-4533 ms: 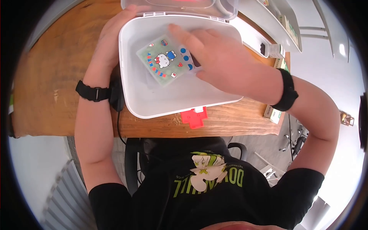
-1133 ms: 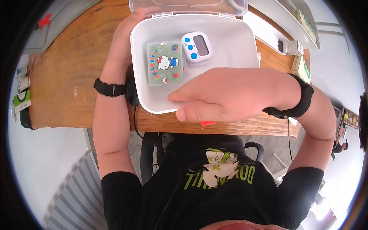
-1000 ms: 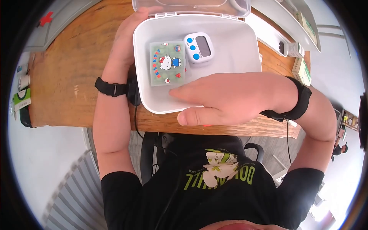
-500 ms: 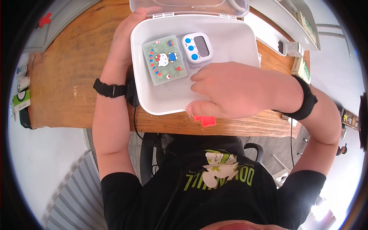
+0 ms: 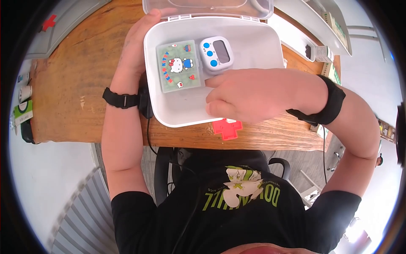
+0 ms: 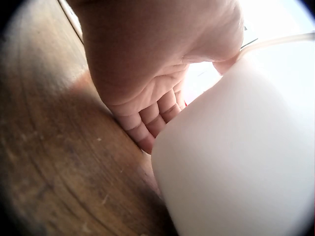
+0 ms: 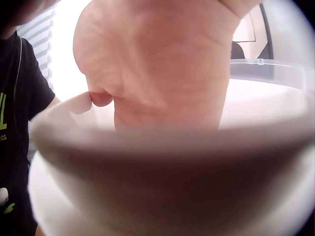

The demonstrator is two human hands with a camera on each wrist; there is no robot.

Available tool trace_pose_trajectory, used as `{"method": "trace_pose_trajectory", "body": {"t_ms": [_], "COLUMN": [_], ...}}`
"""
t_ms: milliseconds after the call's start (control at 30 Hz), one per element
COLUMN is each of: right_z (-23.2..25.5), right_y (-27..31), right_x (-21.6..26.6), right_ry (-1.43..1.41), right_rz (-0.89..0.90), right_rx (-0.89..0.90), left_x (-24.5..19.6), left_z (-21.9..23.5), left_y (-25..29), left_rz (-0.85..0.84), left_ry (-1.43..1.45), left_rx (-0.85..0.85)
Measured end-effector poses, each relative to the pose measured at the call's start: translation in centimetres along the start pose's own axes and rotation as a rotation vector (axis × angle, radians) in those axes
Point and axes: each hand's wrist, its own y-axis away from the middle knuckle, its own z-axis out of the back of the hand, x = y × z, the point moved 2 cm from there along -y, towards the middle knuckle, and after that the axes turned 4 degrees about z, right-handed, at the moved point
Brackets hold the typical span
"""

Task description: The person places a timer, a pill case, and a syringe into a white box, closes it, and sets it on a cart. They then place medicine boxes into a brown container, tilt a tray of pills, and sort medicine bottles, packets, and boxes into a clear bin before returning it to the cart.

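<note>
A white plastic box [image 5: 173, 108] stands on the wooden table with its clear lid [image 5: 207, 7] raised at the back. Inside, at the left, lies a translucent green Hello Kitty case [image 5: 179, 67], and a white timer [image 5: 215, 55] with blue buttons is beside it. My left hand [image 5: 137, 42] grips the box's back left corner, its thumb over the rim and its fingers behind the wall [image 6: 162, 83]. Over the front right rim my right hand [image 5: 249, 93] reaches into the box. Its fingers bend down close to the case's right edge; the fingertips are hidden, so I cannot tell whether they hold anything.
A red cross-shaped piece [image 5: 228, 129] sits at the box's front wall, near the table edge [image 5: 190, 142]. Small cartons [image 5: 332, 74] and a white container [image 5: 323, 53] stand at the right. A black cable [image 5: 149, 131] hangs from the left wrist camera.
My right hand has moved from over the timer to the front right of the box, uncovering the timer and recently the red piece. The case has turned and shifted slightly. My left hand stays.
</note>
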Motion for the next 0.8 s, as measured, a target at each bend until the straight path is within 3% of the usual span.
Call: {"method": "trace_pose_trajectory", "body": {"t_ms": [367, 467, 567, 667, 767, 800], "right_z": [0.2, -0.4, 0.3, 0.2, 0.8, 1.0], "right_y": [0.7, 1.1, 0.9, 0.9, 0.5, 0.3], "right_x": [0.1, 0.2, 0.9, 1.8, 2.7, 2.9], "right_ry": [-0.019, 0.01, 0.089, 0.294, 0.483, 0.506], "right_rz": [-0.02, 0.032, 0.143, 0.226, 0.269, 0.238], "right_rx": [-0.03, -0.241, -0.27, -0.491, -0.604, -0.557], "left_x": [-0.3, -0.3, -0.3, -0.2, -0.3, -0.3], "left_z": [-0.2, -0.1, -0.1, 0.1, 0.1, 0.0], "left_y": [-0.4, -0.4, -0.3, -0.3, -0.1, 0.0], "left_rz": [-0.013, -0.011, -0.019, -0.016, -0.01, -0.008], "left_ry": [-0.023, -0.023, -0.009, -0.001, -0.011, -0.015], "left_rx": [0.035, 0.032, 0.011, 0.021, 0.03, 0.023]}}
